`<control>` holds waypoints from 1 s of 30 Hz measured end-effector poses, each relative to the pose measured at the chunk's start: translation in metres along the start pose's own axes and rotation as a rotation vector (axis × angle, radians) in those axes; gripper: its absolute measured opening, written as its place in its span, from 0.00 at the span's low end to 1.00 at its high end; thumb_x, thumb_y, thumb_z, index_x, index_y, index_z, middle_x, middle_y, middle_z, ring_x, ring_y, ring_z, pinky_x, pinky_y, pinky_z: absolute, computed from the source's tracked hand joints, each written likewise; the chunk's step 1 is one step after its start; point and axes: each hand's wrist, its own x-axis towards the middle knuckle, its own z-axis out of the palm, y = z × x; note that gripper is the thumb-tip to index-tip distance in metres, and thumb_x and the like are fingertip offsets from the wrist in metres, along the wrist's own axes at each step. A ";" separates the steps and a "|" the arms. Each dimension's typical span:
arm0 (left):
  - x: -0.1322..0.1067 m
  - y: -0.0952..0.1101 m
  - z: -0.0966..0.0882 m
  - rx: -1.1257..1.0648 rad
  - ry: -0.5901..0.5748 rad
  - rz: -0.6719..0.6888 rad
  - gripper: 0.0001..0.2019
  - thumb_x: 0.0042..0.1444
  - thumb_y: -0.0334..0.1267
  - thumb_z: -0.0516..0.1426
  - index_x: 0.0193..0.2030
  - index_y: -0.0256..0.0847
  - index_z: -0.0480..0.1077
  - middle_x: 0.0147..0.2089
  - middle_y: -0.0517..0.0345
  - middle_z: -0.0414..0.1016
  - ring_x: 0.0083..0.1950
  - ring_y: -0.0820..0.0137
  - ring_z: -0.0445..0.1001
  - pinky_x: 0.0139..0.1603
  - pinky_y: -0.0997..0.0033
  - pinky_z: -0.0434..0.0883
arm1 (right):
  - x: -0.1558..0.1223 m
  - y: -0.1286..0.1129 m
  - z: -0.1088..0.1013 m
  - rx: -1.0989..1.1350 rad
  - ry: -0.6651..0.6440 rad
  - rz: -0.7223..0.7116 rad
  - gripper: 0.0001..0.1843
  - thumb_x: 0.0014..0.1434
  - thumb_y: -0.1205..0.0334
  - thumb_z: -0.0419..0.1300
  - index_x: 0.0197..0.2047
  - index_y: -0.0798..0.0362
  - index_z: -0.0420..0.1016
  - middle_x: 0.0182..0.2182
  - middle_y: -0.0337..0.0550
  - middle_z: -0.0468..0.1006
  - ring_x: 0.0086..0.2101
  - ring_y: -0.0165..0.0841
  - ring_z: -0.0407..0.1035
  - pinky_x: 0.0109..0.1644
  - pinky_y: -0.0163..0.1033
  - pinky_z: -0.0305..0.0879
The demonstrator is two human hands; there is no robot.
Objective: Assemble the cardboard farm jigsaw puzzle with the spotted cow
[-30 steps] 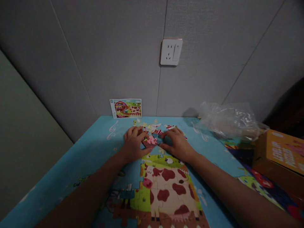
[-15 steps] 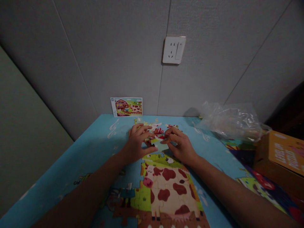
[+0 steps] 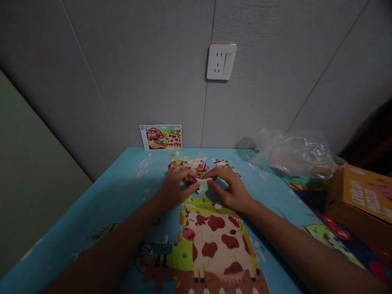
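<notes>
At the far left, a pale green panel [image 3: 33, 175] meets the edge of a blue table cover [image 3: 94, 208] printed with white music notes. One picture card [image 3: 161, 137], showing a red barn and a spotted cow, leans upright against the grey wall behind the table.

The left hand [image 3: 175, 187] is curled over the table, its fingertips [image 3: 191, 178] pressed together on a small pale jigsaw piece [image 3: 202, 181]. That piece sits just above the assembled cow puzzle [image 3: 214, 245], among a loose patch of farm-scene puzzle pieces [image 3: 199, 164] near the back edge of the table. The light is dim, so the exact number of loose pieces is hard to count. The right hand [image 3: 229, 190] comes in from the other side, and its fingers [image 3: 216, 173] close on the same pale piece, so the two hands are together around it.

Above them, one white wall socket [image 3: 221, 62] has a switch. To the right lie one crumpled clear plastic bag [image 3: 297, 155] and one orange-topped cardboard box [image 3: 358, 204], with a colourful printed puzzle sheet [image 3: 337, 241] beside the box.
</notes>
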 end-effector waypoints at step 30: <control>-0.009 -0.024 0.004 0.373 -0.115 -0.032 0.08 0.53 0.40 0.63 0.41 0.53 0.79 0.51 0.60 0.76 0.57 0.57 0.62 0.58 0.49 0.57 | 0.002 0.008 -0.005 -0.013 -0.084 0.384 0.11 0.58 0.58 0.60 0.41 0.50 0.83 0.33 0.43 0.82 0.32 0.33 0.71 0.39 0.38 0.63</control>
